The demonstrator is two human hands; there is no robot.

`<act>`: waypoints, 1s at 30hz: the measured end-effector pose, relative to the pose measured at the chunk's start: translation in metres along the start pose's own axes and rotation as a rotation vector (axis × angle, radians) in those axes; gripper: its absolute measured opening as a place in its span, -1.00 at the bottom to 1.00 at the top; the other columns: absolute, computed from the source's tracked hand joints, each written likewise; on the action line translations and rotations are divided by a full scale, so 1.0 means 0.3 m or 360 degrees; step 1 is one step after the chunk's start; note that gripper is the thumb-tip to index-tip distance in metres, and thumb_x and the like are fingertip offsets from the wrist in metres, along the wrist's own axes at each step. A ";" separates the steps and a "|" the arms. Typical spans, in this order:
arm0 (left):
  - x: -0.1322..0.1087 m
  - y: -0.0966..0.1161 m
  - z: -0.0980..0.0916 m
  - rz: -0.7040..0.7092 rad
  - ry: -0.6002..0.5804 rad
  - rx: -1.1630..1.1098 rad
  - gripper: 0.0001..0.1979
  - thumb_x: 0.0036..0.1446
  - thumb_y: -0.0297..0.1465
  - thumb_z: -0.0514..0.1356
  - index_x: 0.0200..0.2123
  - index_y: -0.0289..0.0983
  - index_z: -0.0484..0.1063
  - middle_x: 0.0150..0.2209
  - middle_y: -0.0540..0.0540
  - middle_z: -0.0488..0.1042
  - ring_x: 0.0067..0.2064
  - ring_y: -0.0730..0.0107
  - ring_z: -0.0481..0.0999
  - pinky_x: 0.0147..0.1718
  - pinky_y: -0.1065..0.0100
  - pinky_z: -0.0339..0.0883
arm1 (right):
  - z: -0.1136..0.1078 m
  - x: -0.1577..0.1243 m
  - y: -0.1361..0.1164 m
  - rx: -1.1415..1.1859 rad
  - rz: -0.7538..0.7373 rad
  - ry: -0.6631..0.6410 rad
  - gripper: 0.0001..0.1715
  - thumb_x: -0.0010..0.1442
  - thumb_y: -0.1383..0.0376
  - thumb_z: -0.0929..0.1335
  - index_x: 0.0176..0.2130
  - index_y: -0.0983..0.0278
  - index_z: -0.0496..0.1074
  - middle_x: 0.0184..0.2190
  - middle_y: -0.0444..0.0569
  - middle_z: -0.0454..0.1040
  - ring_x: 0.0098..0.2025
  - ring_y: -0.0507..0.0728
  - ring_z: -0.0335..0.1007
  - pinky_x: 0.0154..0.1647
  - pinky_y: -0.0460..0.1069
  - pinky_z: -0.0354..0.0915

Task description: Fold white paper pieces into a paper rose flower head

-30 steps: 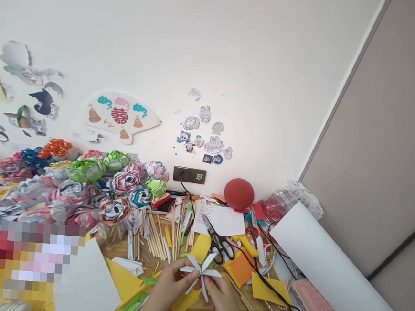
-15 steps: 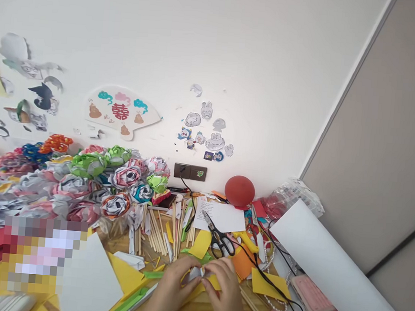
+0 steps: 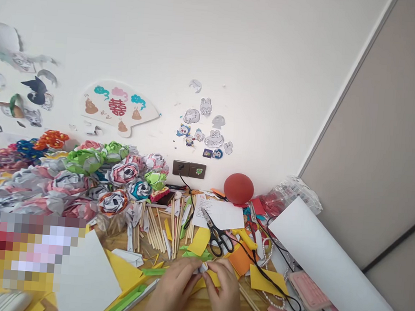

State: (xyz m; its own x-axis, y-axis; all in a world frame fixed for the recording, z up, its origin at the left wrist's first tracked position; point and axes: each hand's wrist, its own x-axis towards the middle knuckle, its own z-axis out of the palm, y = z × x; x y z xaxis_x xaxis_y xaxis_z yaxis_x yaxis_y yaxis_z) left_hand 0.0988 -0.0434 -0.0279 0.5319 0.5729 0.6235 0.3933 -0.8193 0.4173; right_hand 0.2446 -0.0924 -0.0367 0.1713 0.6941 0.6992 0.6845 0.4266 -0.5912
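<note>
My left hand and my right hand meet over the front of the wooden table. Between their fingertips is a small folded piece of white paper, pinched from both sides and mostly covered by the fingers. Yellow paper lies just behind and under the hands. Beyond them rest black-handled scissors and a yellow square of paper. Green folded strips lie left of my left hand.
Paper flowers crowd the back left. Wooden sticks lie behind the hands. A red balloon is against the wall. To the right are a black cable, a pink keyboard-like object and a large white sheet.
My fingers have drawn closer around the folded white paper, and my left hand has turned slightly inward. The whole view has shifted a little.
</note>
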 end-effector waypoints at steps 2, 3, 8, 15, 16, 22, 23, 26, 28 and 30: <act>-0.009 -0.007 0.010 -0.0008 0.0030 0.0021 -0.80 0.16 -0.44 0.07 -0.15 -0.21 0.39 -0.17 -0.18 0.53 -0.12 0.25 0.50 -0.12 0.29 0.37 | 0.001 -0.002 -0.003 -0.0015 0.0022 0.0016 -0.87 0.16 0.38 0.29 -0.27 0.24 0.42 -0.40 -0.02 0.45 -0.33 0.12 0.40 -0.31 -0.03 0.33; -0.011 -0.008 0.012 -0.0018 0.0045 0.0008 -0.80 0.16 -0.45 0.07 -0.15 -0.21 0.40 -0.17 -0.18 0.53 -0.12 0.25 0.50 -0.12 0.29 0.37 | 0.001 -0.003 -0.006 -0.0023 0.0024 0.0018 -0.87 0.16 0.38 0.29 -0.28 0.24 0.43 -0.40 -0.02 0.45 -0.33 0.13 0.40 -0.32 -0.03 0.33; 0.003 0.020 0.011 -0.0184 0.0034 -0.0267 -0.79 0.14 -0.47 0.07 -0.16 -0.18 0.40 -0.19 -0.15 0.52 -0.15 0.28 0.50 -0.17 0.34 0.38 | -0.009 0.001 -0.015 -0.0051 -0.0004 -0.0070 -0.88 0.17 0.36 0.27 -0.29 0.23 0.41 -0.39 -0.01 0.46 -0.30 0.15 0.37 -0.29 0.01 0.31; 0.013 -0.004 0.060 -0.0753 0.0034 -0.0696 -0.89 0.05 -0.40 0.14 -0.34 -0.29 0.42 -0.43 -0.10 0.48 -0.46 0.33 0.48 -0.45 0.39 0.38 | -0.005 0.056 0.073 0.0032 0.0352 -0.0006 -0.72 0.22 0.23 0.22 -0.13 0.26 0.40 -0.36 0.01 0.49 -0.32 0.16 0.43 -0.30 -0.01 0.35; 0.013 -0.015 0.064 -0.0750 0.0035 -0.0706 -0.88 0.05 -0.39 0.14 -0.34 -0.29 0.43 -0.43 -0.10 0.48 -0.46 0.33 0.48 -0.45 0.39 0.37 | -0.001 0.057 0.086 0.0049 0.0373 -0.0060 -0.73 0.22 0.23 0.22 -0.15 0.26 0.41 -0.35 0.02 0.50 -0.32 0.15 0.44 -0.32 -0.02 0.35; 0.020 -0.044 0.050 -0.0509 0.0037 -0.0655 -0.80 0.08 -0.32 0.12 -0.27 -0.24 0.48 -0.31 -0.17 0.52 -0.32 0.25 0.50 -0.31 0.31 0.39 | 0.042 -0.001 0.117 -0.0057 -0.0162 -0.0461 -0.82 0.10 0.35 0.28 -0.23 0.22 0.40 -0.34 -0.04 0.50 -0.30 0.15 0.43 -0.31 -0.05 0.32; 0.019 -0.046 0.051 -0.0500 0.0056 -0.0640 -0.80 0.08 -0.32 0.11 -0.28 -0.24 0.49 -0.30 -0.19 0.52 -0.29 0.23 0.50 -0.29 0.30 0.39 | 0.048 -0.010 0.118 -0.0102 -0.0189 -0.0454 -0.80 0.09 0.36 0.28 -0.22 0.22 0.39 -0.33 -0.04 0.50 -0.29 0.16 0.42 -0.30 -0.04 0.32; 0.011 -0.063 0.071 -0.0517 0.0140 -0.0596 -0.77 0.07 -0.26 0.12 -0.29 -0.24 0.49 -0.28 -0.21 0.52 -0.25 0.19 0.50 -0.27 0.25 0.40 | 0.060 -0.021 0.120 -0.0183 -0.0209 -0.0446 -0.77 0.07 0.39 0.28 -0.22 0.22 0.38 -0.33 -0.04 0.50 -0.29 0.16 0.42 -0.31 -0.05 0.31; -0.001 -0.087 0.093 -0.0547 0.0201 -0.0574 -0.74 0.07 -0.23 0.13 -0.25 -0.24 0.49 -0.27 -0.22 0.52 -0.26 0.18 0.51 -0.28 0.25 0.41 | 0.067 -0.021 0.127 -0.0191 -0.0229 -0.0437 -0.77 0.07 0.39 0.28 -0.21 0.21 0.38 -0.33 -0.04 0.51 -0.30 0.15 0.43 -0.32 -0.06 0.31; -0.015 -0.119 0.118 -0.0489 0.0145 -0.0555 -0.72 0.07 -0.23 0.12 -0.22 -0.23 0.48 -0.26 -0.23 0.52 -0.26 0.18 0.52 -0.30 0.26 0.43 | 0.077 -0.024 0.139 -0.0202 -0.0245 -0.0402 -0.78 0.08 0.38 0.28 -0.22 0.21 0.39 -0.34 -0.04 0.52 -0.32 0.15 0.44 -0.34 -0.07 0.31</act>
State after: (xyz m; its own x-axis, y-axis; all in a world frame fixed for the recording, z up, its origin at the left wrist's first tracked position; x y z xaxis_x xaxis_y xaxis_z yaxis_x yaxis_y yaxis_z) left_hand 0.1089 -0.0160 -0.0688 0.3562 0.7985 0.4853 0.2388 -0.5799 0.7789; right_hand 0.2557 -0.0661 -0.0757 -0.1116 0.7558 0.6453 0.7744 0.4731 -0.4201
